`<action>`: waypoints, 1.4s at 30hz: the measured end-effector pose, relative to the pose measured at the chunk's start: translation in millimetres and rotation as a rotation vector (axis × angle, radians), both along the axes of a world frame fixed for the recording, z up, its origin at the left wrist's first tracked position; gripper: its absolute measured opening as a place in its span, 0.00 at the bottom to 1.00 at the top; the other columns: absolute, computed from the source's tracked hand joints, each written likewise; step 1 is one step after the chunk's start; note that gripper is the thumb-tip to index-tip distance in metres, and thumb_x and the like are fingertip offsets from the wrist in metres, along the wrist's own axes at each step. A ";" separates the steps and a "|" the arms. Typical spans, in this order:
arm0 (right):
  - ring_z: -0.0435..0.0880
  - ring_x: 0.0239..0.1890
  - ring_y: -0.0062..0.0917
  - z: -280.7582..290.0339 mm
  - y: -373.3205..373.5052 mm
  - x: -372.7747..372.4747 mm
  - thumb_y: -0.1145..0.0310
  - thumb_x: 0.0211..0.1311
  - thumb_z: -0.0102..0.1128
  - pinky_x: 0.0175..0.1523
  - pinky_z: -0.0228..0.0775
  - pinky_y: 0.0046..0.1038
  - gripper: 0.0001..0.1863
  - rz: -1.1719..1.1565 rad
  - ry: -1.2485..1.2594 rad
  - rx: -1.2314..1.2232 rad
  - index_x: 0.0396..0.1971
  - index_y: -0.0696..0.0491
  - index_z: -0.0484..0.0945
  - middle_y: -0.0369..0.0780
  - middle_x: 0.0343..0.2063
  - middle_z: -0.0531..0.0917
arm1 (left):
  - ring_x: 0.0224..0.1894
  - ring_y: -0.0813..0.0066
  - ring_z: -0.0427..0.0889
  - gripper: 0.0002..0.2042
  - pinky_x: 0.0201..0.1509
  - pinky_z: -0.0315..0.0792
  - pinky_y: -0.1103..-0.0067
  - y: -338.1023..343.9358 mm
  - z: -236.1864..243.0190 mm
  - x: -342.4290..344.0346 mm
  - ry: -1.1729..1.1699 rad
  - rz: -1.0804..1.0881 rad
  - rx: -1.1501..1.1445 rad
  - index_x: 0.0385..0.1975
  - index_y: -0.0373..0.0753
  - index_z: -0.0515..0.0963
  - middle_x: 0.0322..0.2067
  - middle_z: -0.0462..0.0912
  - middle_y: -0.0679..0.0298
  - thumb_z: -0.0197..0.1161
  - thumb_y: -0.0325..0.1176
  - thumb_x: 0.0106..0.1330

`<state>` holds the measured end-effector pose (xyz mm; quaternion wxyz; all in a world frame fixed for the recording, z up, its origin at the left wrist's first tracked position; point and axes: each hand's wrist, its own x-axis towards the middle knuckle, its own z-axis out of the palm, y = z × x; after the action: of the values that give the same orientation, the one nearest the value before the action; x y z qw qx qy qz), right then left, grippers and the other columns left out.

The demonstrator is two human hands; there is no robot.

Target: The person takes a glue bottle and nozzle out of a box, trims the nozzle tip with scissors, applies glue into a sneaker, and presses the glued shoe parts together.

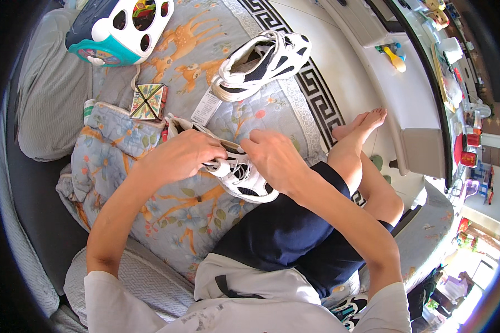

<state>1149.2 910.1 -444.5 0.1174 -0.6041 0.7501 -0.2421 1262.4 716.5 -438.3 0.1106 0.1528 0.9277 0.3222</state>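
A white and black sneaker (252,186) lies on the flowered quilt in front of me, its toe towards my lap. My left hand (186,154) is closed on the sneaker at its opening, with the fingers bent over the tongue and collar. From the other side my right hand (275,158) is closed at the collar edge; its fingertips are partly hidden. White laces show on the upper between the hands. Farther off, the matching sneaker (269,60) rests by the quilt's edge. A white printed tag (206,108) lies between the two shoes.
On the quilt (189,227) stand a white and teal toy box (125,33) and a small patterned box (149,101). A grey cushion (53,94) is at the left. My bent legs are at the right, near a white cabinet (422,150).
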 end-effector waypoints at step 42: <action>0.78 0.32 0.37 -38.3 -27.0 4.2 0.83 0.43 0.60 0.35 0.71 0.34 0.10 0.021 -0.414 -0.262 0.29 0.58 0.75 0.42 0.27 0.76 | 0.45 0.60 0.78 0.17 0.51 0.72 0.69 -8.8 6.4 4.2 0.056 -0.072 -0.080 0.37 0.38 0.79 0.39 0.81 0.61 0.56 0.18 0.44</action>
<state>1153.4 883.1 -482.8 0.1919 -0.5595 0.6658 -0.4548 1266.6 707.7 -431.9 0.1024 0.1905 0.9364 0.2762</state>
